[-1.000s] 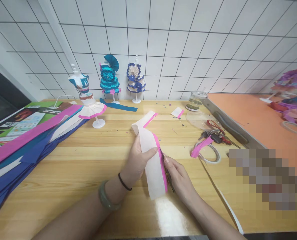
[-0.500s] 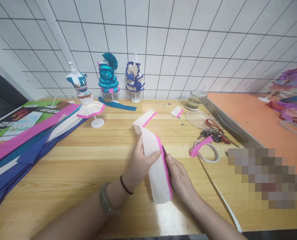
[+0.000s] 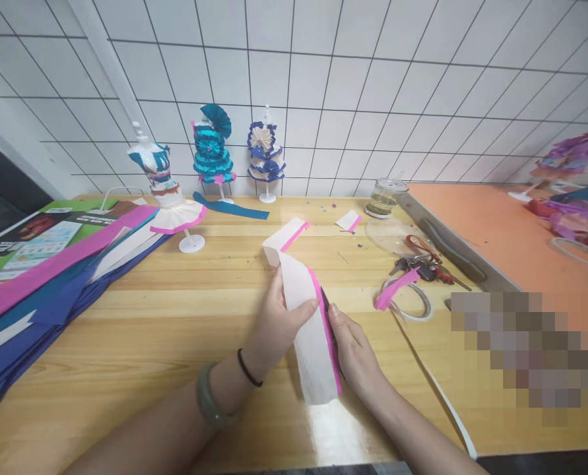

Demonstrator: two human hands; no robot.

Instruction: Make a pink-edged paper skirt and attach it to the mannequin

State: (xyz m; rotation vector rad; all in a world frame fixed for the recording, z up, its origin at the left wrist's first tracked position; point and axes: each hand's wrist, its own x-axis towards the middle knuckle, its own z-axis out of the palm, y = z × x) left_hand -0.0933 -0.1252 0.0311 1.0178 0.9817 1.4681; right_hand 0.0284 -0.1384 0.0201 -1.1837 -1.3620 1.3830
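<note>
A long white crepe paper strip (image 3: 306,336) with a bright pink border runs through my left hand (image 3: 286,310), whose thumb presses on its face near the pink edge. Beyond that hand the strip bends and its far end lies on the table. Close against the pink border, my right hand (image 3: 353,343) grips a dark, slim pointed tool (image 3: 325,300), perhaps scissors. Its fingers hide most of the tool. A short white piece with a pink edge (image 3: 348,221) lies farther back.
Three small dress forms stand behind: one white-skirted (image 3: 169,198), one teal (image 3: 214,155), one blue and white (image 3: 266,158). Coloured paper strips (image 3: 70,277) lie left. On the right are a tape roll (image 3: 428,307), keys (image 3: 425,269), a glass jar (image 3: 380,198) and a blurred patch.
Both hands and the paper strip hold almost the same position. The view has shifted very slightly.
</note>
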